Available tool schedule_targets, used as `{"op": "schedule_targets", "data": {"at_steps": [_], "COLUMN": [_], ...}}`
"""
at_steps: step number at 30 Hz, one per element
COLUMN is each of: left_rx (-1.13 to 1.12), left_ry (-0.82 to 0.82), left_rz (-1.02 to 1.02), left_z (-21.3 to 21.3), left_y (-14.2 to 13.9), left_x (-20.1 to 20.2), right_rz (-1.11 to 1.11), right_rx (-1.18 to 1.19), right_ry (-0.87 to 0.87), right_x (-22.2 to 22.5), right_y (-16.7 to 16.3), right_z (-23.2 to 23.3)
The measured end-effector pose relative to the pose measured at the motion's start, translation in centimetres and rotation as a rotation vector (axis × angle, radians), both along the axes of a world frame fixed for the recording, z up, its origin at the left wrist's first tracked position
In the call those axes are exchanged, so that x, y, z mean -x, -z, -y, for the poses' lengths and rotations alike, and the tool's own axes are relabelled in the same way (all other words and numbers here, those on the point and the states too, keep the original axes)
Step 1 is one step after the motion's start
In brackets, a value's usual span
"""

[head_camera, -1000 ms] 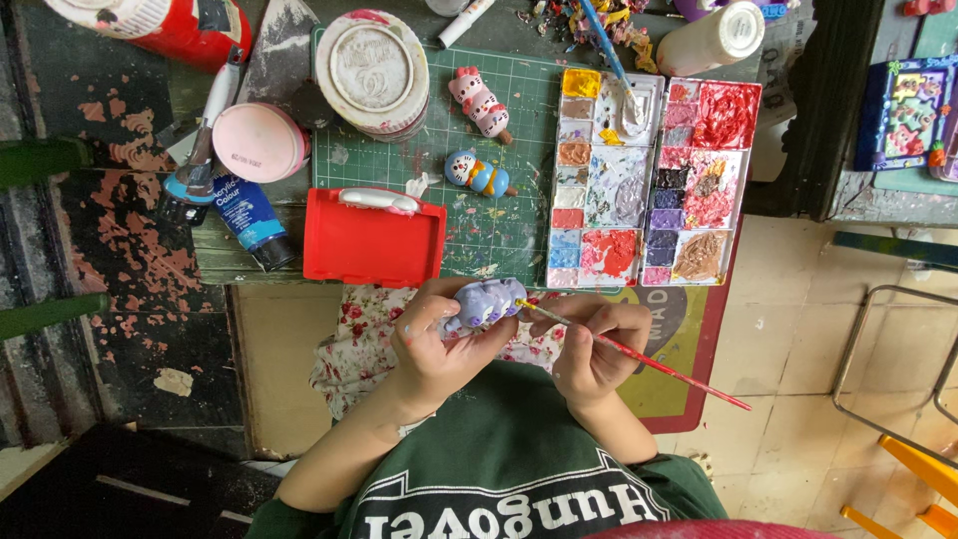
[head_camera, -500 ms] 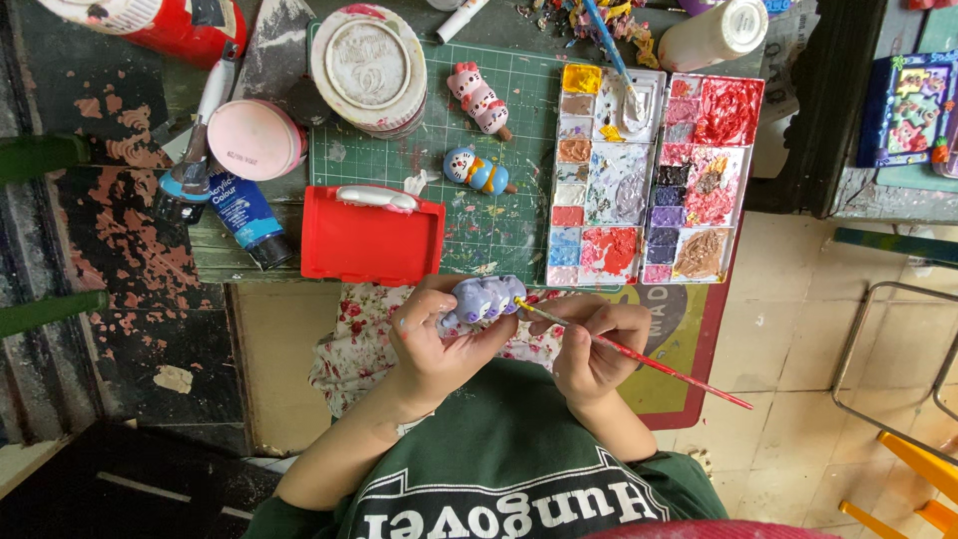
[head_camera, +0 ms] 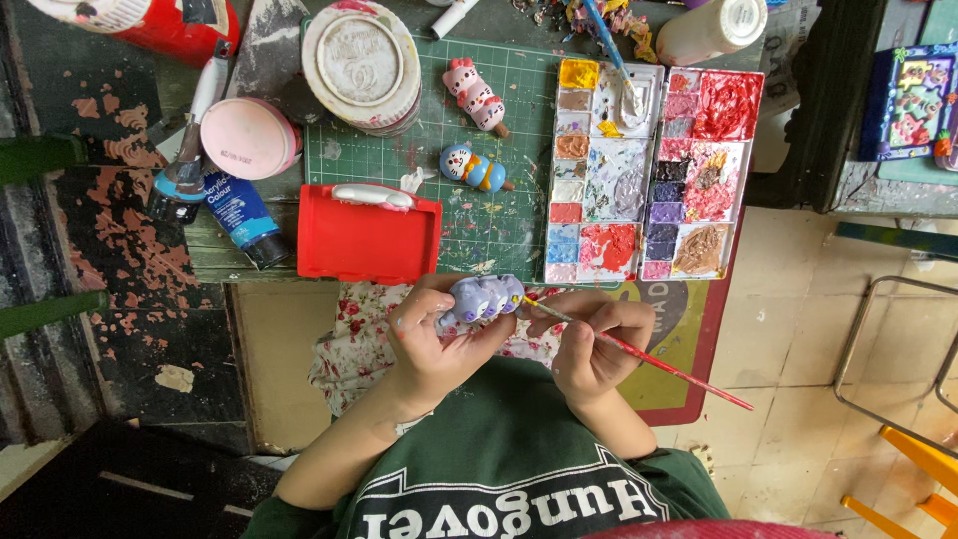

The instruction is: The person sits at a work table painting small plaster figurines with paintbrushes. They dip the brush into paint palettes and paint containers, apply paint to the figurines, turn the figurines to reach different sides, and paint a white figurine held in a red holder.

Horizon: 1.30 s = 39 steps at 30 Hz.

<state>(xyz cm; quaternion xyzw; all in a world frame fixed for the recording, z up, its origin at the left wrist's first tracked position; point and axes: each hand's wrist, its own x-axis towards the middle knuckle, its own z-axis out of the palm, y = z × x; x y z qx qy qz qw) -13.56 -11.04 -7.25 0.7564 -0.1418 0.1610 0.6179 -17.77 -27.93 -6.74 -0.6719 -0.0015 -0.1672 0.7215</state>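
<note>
Nearest, the left hand (head_camera: 434,344) wraps its fingers around a lilac figurine (head_camera: 481,298), held just off the counter's (head_camera: 215,255) near edge. To its right, the right hand (head_camera: 589,349) pinches a red brush (head_camera: 649,357), tip touching the figurine. Beyond lie a red tray (head_camera: 367,238) and a paint palette (head_camera: 649,180), then two small painted figures (head_camera: 476,165) on the green mat (head_camera: 439,200).
</note>
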Motion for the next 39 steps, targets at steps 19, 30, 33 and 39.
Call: {"op": "schedule_targets", "data": {"at_steps": [19, 30, 33, 39], "left_rx": [0.012, 0.207, 0.208, 0.204], "left_ry": [-0.001, 0.051, 0.051, 0.04], "left_rz": [-0.003, -0.151, -0.147, -0.146], "left_z": [0.1, 0.5, 0.4, 0.5], "left_y": [0.6, 1.5, 1.5, 1.6], "left_x": [0.2, 1.4, 1.4, 1.4], "right_rz": [0.032, 0.064, 0.047, 0.027], "right_rx": [-0.027, 0.044, 0.075, 0.069], "right_ry": [0.001, -0.026, -0.014, -0.043], "right_x": [-0.3, 0.1, 0.1, -0.2], "right_y": [-0.4, 0.1, 0.2, -0.1], "right_z": [-0.4, -0.1, -0.1, -0.1]}}
